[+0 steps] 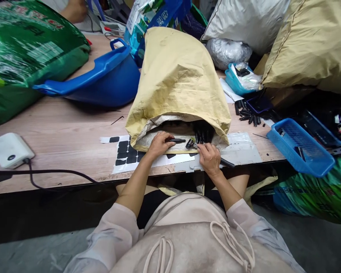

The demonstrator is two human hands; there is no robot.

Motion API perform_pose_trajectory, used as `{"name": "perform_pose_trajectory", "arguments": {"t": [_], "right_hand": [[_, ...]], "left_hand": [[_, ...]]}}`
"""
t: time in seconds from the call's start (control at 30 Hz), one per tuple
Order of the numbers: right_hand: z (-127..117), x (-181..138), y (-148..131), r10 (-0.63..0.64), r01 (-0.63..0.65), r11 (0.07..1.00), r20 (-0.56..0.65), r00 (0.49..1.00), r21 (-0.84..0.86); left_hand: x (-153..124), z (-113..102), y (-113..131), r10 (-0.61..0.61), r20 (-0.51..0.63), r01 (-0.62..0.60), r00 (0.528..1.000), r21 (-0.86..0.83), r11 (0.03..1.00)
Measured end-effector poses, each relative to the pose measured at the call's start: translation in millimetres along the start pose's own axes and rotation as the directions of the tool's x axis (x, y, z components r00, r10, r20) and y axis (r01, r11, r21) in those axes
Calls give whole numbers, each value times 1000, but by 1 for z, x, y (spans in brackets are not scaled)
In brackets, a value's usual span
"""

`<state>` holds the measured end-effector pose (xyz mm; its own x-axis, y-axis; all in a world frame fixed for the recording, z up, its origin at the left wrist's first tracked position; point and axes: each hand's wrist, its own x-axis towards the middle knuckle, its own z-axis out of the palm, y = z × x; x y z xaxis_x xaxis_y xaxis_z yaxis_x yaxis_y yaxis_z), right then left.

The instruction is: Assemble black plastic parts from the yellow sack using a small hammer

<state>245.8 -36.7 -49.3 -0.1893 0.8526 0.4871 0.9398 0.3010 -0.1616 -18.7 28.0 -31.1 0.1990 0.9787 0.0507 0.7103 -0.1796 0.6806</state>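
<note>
My left hand [160, 143] is closed around one end of a slim black tube-shaped piece [177, 140], lying just inside the mouth of a yellow sack [182, 76]. In my right hand [209, 156] is a small hammer [190, 143]; its dark head is close to the black piece and its black handle sticks out past my palm. Several more black tube-shaped pieces [204, 132] lie in the shadowed opening of the sack. A white sheet with black stickers [127, 153] is partly under the sack, to the left.
A blue scoop-shaped basin [102, 83] and a green bag [34, 49] stand to the left, near a white box [10, 149] with a cable. On the right are a blue basket [301, 146], loose black pieces [248, 113] and a teal basket [238, 81]. Another person's hand [74, 10] shows at top left.
</note>
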Motion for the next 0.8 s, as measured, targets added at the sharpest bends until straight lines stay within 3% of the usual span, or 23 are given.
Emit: {"name": "perform_pose_trajectory", "arguments": {"t": [0.23, 0.47, 0.8], "right_hand": [[-6, 2, -1, -26, 28, 999, -82, 996, 16], [-14, 21, -27, -32, 32, 973, -2, 999, 228], [-6, 29, -44, -99, 82, 980, 87, 991, 179]], "left_hand": [[-5, 15, 6, -2, -18, 4, 1000, 83, 997], [-5, 15, 4, -13, 8, 13, 1000, 28, 1000], [-4, 13, 5, -10, 34, 10, 999, 12, 1000]]}}
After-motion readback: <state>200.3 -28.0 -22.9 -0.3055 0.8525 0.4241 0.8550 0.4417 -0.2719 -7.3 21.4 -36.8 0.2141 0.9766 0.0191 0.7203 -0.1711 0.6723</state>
